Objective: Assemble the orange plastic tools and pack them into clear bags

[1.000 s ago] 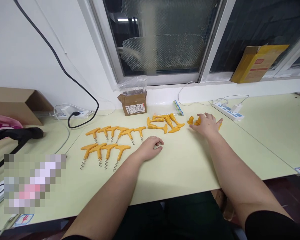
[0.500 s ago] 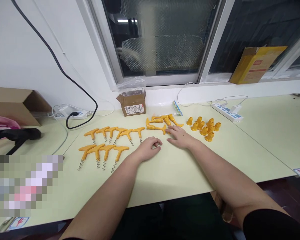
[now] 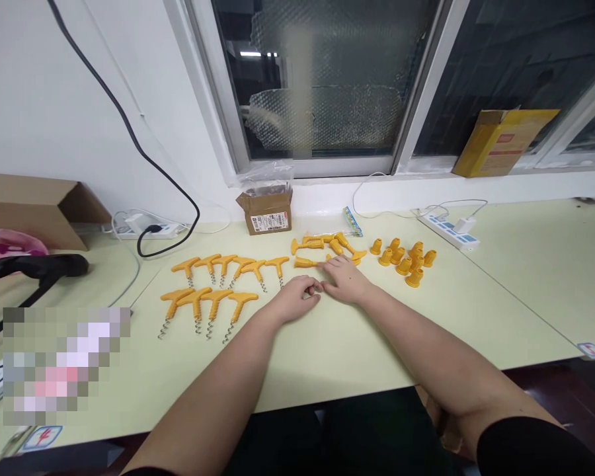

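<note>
My left hand (image 3: 296,299) rests on the table with its fingers curled in and no object showing in it. Close beside it, my right hand (image 3: 346,280) reaches over the T-handle of a yellow corkscrew (image 3: 305,263) whose screw is capped by a sleeve; the fingers hide most of that handle. Behind lie several more capped corkscrews (image 3: 311,244) in a loose pile. To the left, bare corkscrews (image 3: 242,303) with metal spirals showing are laid out in two rows. Several loose yellow sleeves (image 3: 404,266) stand upright on the right.
A small open carton (image 3: 270,221) and a clear plastic bag (image 3: 353,222) sit against the wall. Power strips stand at right (image 3: 446,228) and left (image 3: 166,230), one with a black cable (image 3: 143,155). A black frame-like object (image 3: 54,268) lies at far left.
My right hand has shifted left, nearer my left hand, and covers the handle. The capped corkscrew under it has slid slightly toward me. My left hand has hardly moved.
</note>
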`<state>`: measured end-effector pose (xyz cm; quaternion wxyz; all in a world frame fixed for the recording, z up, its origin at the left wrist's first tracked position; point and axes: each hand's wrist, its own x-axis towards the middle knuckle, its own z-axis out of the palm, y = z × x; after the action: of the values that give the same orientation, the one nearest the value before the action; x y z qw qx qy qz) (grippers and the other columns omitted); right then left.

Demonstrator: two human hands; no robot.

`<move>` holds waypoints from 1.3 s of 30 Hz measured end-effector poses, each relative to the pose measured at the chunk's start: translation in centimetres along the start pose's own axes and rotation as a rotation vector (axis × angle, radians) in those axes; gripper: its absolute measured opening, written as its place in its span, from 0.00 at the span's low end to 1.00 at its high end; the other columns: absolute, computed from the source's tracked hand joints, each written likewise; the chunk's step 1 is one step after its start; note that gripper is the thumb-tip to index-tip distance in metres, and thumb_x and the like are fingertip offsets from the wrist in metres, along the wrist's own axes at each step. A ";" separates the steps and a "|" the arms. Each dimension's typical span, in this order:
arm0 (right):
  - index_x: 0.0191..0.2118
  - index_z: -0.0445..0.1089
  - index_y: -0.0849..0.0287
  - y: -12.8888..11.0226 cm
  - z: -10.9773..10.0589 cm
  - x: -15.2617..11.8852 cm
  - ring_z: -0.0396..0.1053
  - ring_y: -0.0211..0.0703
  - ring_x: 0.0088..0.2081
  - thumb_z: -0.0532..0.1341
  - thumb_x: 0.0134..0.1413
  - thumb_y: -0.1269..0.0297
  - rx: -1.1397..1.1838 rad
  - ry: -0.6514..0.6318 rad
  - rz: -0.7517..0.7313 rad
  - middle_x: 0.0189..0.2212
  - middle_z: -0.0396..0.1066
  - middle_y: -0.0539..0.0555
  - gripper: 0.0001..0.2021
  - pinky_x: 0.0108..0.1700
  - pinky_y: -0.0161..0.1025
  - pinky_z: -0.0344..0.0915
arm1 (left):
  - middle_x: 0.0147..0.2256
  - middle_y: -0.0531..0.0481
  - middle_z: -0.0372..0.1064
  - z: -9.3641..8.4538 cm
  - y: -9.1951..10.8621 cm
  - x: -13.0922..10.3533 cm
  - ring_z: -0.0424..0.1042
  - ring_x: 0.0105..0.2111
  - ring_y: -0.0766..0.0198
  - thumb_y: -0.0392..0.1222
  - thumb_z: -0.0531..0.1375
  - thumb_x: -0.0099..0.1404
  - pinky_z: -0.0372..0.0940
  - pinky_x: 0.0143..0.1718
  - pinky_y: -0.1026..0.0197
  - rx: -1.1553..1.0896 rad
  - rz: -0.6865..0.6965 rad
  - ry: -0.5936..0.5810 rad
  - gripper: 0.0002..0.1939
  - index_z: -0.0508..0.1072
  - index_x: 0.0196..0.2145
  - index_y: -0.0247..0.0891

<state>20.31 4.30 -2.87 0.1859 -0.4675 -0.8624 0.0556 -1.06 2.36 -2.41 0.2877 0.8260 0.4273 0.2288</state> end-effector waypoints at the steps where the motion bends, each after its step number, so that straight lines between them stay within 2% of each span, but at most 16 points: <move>1: 0.64 0.67 0.60 -0.1 -0.1 -0.1 0.66 0.59 0.58 0.62 0.60 0.60 -0.012 0.029 0.013 0.54 0.73 0.63 0.27 0.64 0.57 0.56 | 0.35 0.49 0.71 0.0 0.0 0.0 0.71 0.35 0.59 0.42 0.60 0.63 0.66 0.39 0.57 -0.006 -0.004 0.005 0.10 0.77 0.41 0.40; 4: 0.63 0.68 0.59 -0.3 -0.6 -0.4 0.68 0.57 0.54 0.62 0.60 0.59 -0.040 0.085 0.033 0.50 0.72 0.62 0.26 0.58 0.54 0.59 | 0.35 0.50 0.71 0.1 0.1 0.0 0.71 0.34 0.60 0.42 0.60 0.62 0.66 0.39 0.57 -0.031 -0.009 0.024 0.10 0.78 0.40 0.40; 8: 0.48 0.76 0.57 -0.6 -0.5 -0.4 0.68 0.56 0.51 0.62 0.60 0.60 -0.033 0.032 0.057 0.45 0.73 0.60 0.13 0.54 0.51 0.60 | 0.34 0.51 0.72 0.2 0.2 0.0 0.71 0.34 0.61 0.41 0.60 0.62 0.66 0.39 0.58 -0.080 -0.013 0.029 0.09 0.78 0.40 0.40; 11: 0.41 0.75 0.58 -0.9 -0.2 -0.2 0.69 0.53 0.46 0.60 0.61 0.64 -0.014 0.006 0.113 0.40 0.74 0.59 0.07 0.50 0.48 0.62 | 0.33 0.51 0.71 0.3 -0.2 0.1 0.71 0.34 0.61 0.41 0.60 0.62 0.67 0.40 0.57 -0.102 -0.010 0.044 0.08 0.77 0.39 0.40; 13: 0.40 0.72 0.59 -1.1 0.0 0.0 0.70 0.51 0.43 0.59 0.61 0.66 0.052 0.066 0.171 0.39 0.74 0.59 0.06 0.47 0.47 0.63 | 0.35 0.50 0.71 0.4 -0.4 0.2 0.71 0.35 0.61 0.40 0.60 0.62 0.68 0.42 0.56 -0.108 0.001 0.070 0.08 0.77 0.39 0.40; 15: 0.38 0.69 0.58 -1.2 0.2 0.2 0.70 0.48 0.38 0.59 0.60 0.64 0.227 0.161 0.258 0.36 0.72 0.57 0.04 0.42 0.45 0.64 | 0.38 0.49 0.70 0.5 -0.4 0.2 0.71 0.38 0.60 0.40 0.62 0.61 0.69 0.44 0.56 -0.124 0.008 0.119 0.11 0.76 0.43 0.40; 17: 0.36 0.66 0.56 -1.3 0.2 0.4 0.68 0.45 0.32 0.61 0.58 0.60 0.539 0.230 0.365 0.30 0.69 0.52 0.06 0.37 0.43 0.65 | 0.45 0.46 0.69 0.5 -0.1 0.1 0.72 0.44 0.59 0.41 0.64 0.60 0.70 0.46 0.55 -0.192 0.002 0.184 0.20 0.72 0.51 0.41; 20: 0.34 0.62 0.54 -1.9 0.3 0.5 0.69 0.42 0.28 0.66 0.51 0.54 1.104 0.191 0.450 0.25 0.67 0.47 0.14 0.34 0.41 0.68 | 0.55 0.42 0.65 0.3 0.8 -0.2 0.72 0.50 0.57 0.43 0.68 0.58 0.71 0.49 0.55 -0.375 0.009 0.204 0.34 0.63 0.60 0.44; 22: 0.33 0.62 0.54 -2.6 0.2 0.4 0.70 0.41 0.28 0.70 0.47 0.52 1.363 0.126 0.435 0.25 0.68 0.46 0.18 0.35 0.41 0.70 | 0.55 0.42 0.67 0.1 1.3 -0.4 0.75 0.48 0.59 0.44 0.67 0.61 0.71 0.50 0.54 -0.460 0.029 0.164 0.30 0.64 0.58 0.43; 24: 0.33 0.63 0.54 -3.0 0.0 0.3 0.68 0.38 0.26 0.73 0.45 0.52 1.479 0.111 0.407 0.22 0.65 0.45 0.19 0.34 0.39 0.70 | 0.48 0.45 0.72 -0.1 1.6 -0.3 0.75 0.43 0.60 0.46 0.65 0.64 0.72 0.48 0.55 -0.468 0.030 0.158 0.19 0.69 0.51 0.41; 26: 0.35 0.65 0.53 -3.1 -0.3 0.1 0.62 0.35 0.22 0.73 0.46 0.51 1.527 0.180 0.400 0.20 0.61 0.42 0.19 0.30 0.37 0.68 | 0.43 0.47 0.73 -0.3 1.6 -0.2 0.75 0.41 0.60 0.49 0.63 0.65 0.72 0.44 0.57 -0.440 -0.001 0.197 0.14 0.71 0.44 0.40; 29: 0.36 0.65 0.51 -2.0 -1.0 -0.1 0.57 0.34 0.20 0.71 0.49 0.50 1.571 0.287 0.460 0.19 0.56 0.41 0.18 0.26 0.36 0.63 | 0.42 0.48 0.72 -0.4 1.3 0.0 0.74 0.37 0.62 0.51 0.64 0.64 0.71 0.38 0.59 -0.450 -0.062 0.231 0.15 0.71 0.43 0.39; 33: 0.34 0.65 0.52 0.1 -1.5 -0.4 0.59 0.35 0.20 0.70 0.47 0.58 1.487 0.189 0.515 0.19 0.61 0.43 0.14 0.25 0.36 0.61 | 0.35 0.53 0.69 -0.3 0.6 0.4 0.72 0.32 0.65 0.51 0.65 0.63 0.68 0.37 0.61 -0.579 -0.084 0.250 0.18 0.69 0.45 0.40; 39: 0.37 0.63 0.51 1.0 -1.4 -0.8 0.66 0.40 0.24 0.68 0.48 0.60 1.382 0.091 0.429 0.23 0.69 0.46 0.14 0.28 0.38 0.63 | 0.33 0.53 0.68 -0.7 0.5 0.8 0.69 0.31 0.66 0.53 0.65 0.61 0.66 0.36 0.61 -0.695 -0.114 0.318 0.18 0.69 0.41 0.38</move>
<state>22.00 4.04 -2.04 0.4595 -0.4039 -0.5111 0.6037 -0.77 3.04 -1.42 0.4931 0.6083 0.4087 0.4688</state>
